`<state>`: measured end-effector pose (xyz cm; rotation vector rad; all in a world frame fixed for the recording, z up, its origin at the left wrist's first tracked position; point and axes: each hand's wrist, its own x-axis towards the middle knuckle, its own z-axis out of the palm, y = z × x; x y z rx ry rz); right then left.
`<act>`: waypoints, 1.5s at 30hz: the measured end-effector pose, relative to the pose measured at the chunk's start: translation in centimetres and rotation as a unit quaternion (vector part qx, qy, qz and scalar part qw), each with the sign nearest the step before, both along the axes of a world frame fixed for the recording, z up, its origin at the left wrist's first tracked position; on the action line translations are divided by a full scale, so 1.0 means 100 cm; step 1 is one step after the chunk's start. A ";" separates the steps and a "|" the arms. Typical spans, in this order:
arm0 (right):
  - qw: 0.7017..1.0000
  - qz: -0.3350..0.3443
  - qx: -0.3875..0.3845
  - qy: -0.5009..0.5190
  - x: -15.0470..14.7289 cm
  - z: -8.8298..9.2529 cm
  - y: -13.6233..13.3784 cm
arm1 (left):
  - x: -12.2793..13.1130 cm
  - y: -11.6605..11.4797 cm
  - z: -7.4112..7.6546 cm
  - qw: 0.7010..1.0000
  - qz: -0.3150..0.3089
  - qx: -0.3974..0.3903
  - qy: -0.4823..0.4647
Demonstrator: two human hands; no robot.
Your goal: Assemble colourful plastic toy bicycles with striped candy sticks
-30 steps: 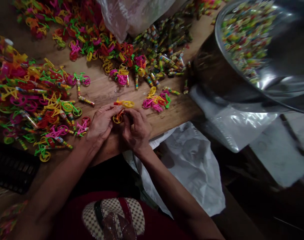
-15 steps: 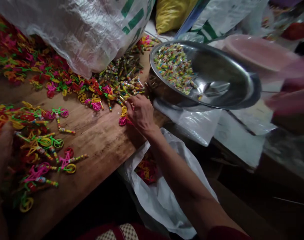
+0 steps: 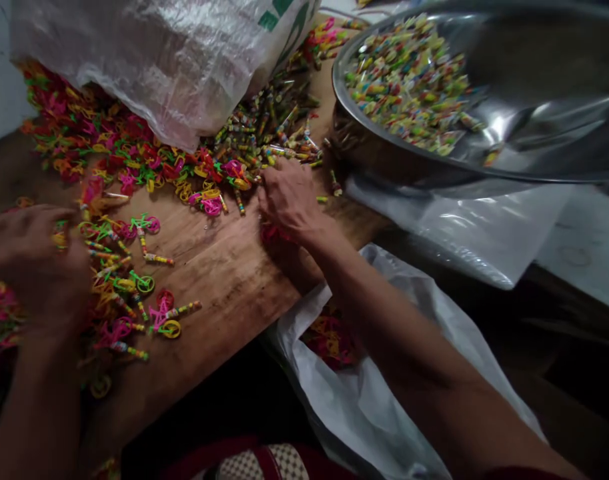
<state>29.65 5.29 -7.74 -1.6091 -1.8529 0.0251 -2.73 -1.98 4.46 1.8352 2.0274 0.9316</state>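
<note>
My right hand [image 3: 289, 200] rests knuckles-up on the wooden table [image 3: 219, 267], fingers curled among small striped candy sticks [image 3: 264, 143]; a pink toy piece [image 3: 271, 233] shows under its palm. My left hand [image 3: 29, 257] is blurred over the pile of assembled plastic toy bicycles [image 3: 129, 287] at the left edge, and its fingers cannot be made out. More loose coloured bicycle parts [image 3: 119, 160] lie across the back of the table.
A large woven plastic sack [image 3: 159, 60] lies over the parts at the back. A steel basin [image 3: 509, 147] of small wrapped candies sits at right. A white bag [image 3: 374, 373] holding toy parts hangs below the table edge by my right arm.
Both hands left the yellow bicycle they held together. My right hand reached out to the candy sticks, and my left hand went to the bicycle pile at left.
</note>
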 end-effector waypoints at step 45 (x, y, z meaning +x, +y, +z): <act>0.876 0.085 -0.186 0.436 -0.070 -0.006 -0.026 | 0.110 -0.053 -0.041 0.956 -0.287 -0.047 0.046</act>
